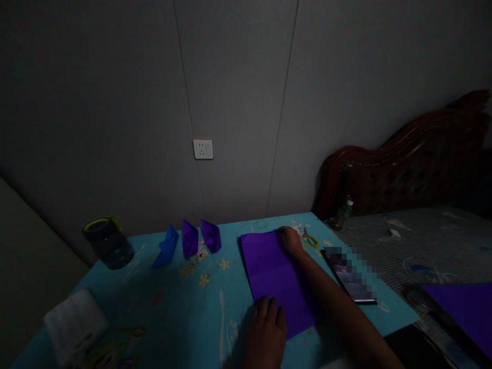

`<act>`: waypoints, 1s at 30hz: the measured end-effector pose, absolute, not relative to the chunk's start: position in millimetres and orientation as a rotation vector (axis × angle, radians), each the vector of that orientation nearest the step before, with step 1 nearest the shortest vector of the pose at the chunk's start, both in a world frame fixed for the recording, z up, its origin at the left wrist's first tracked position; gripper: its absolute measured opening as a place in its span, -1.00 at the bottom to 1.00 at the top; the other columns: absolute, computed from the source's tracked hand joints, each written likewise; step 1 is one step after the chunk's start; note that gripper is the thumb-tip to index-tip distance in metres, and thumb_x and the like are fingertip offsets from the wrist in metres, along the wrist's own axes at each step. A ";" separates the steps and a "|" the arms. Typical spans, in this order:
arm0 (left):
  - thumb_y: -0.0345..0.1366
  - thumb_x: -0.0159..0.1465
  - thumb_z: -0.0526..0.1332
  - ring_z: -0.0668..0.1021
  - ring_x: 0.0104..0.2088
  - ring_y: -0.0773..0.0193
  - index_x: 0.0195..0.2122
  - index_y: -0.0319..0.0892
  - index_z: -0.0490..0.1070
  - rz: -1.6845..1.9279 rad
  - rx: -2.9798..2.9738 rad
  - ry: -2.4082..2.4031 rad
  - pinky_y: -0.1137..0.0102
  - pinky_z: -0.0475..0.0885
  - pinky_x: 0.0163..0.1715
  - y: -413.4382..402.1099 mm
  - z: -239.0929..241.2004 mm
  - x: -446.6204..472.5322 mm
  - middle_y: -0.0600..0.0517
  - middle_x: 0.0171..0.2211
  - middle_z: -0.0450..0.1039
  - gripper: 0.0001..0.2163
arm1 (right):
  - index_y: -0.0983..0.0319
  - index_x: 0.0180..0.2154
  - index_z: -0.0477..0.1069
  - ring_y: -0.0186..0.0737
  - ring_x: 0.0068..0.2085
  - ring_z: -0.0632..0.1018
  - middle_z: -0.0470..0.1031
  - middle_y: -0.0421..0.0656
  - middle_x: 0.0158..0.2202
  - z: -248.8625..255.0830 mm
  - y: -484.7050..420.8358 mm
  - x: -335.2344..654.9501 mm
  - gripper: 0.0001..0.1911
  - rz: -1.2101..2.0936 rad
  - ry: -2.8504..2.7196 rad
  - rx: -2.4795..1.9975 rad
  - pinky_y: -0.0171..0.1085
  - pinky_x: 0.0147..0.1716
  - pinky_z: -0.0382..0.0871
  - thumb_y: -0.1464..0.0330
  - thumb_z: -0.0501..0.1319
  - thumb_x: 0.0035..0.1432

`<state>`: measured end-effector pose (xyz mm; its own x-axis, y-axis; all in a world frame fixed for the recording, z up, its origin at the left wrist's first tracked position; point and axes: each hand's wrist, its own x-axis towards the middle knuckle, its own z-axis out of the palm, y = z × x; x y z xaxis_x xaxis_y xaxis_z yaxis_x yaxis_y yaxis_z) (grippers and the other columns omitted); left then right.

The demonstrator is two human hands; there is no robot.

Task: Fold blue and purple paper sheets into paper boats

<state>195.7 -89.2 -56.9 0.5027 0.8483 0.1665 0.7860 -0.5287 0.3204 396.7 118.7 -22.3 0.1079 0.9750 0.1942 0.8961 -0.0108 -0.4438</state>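
A purple sheet of paper (274, 274) lies flat on the light blue table (180, 302), showing a crease across its middle. My left hand (266, 333) rests on the sheet's near left corner with the fingers laid flat. My right hand (291, 240) presses on the far right corner, arm stretched along the sheet's right side; its fingers look curled down onto the paper. Neither hand lifts the sheet.
Three folded paper boats, one blue (166, 247) and two purple (189, 238) (211, 236), stand at the table's back. A dark jar (108, 242) is back left, a white pack (75, 323) front left, scissors (312, 239) and a phone (349, 274) right. A bed (423, 241) lies beyond.
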 end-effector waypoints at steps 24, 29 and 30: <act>-0.17 0.34 -0.01 0.35 0.24 0.06 0.24 -0.35 0.23 0.865 1.707 1.354 0.17 0.21 0.26 -74.7 -19.5 152.0 -0.26 0.24 0.29 -0.49 | 0.35 0.08 0.41 0.00 -0.17 0.63 0.63 0.04 -0.16 -20.2 -29.9 429.1 -0.43 0.624 -1.471 -1.925 -0.14 -0.15 0.47 0.11 0.18 0.15; -0.10 0.29 0.15 0.48 0.14 0.05 0.25 -0.21 0.19 1.085 0.983 1.143 0.21 0.42 0.08 -71.8 -6.9 136.8 -0.25 0.18 0.38 -0.46 | 0.33 0.00 0.50 0.02 -0.18 0.64 0.64 0.02 -0.18 -10.6 -34.6 420.9 -0.41 0.783 -1.442 -1.832 -0.14 -0.19 0.49 0.04 0.25 0.06; -0.11 0.29 0.17 0.48 0.14 0.05 0.24 -0.21 0.20 1.076 0.869 1.155 0.21 0.43 0.07 -71.4 -5.7 132.9 -0.25 0.18 0.38 -0.47 | 0.34 -0.02 0.51 0.02 -0.19 0.64 0.65 0.01 -0.19 -6.9 -37.3 416.8 -0.39 0.845 -1.443 -1.797 -0.14 -0.20 0.49 0.02 0.25 0.05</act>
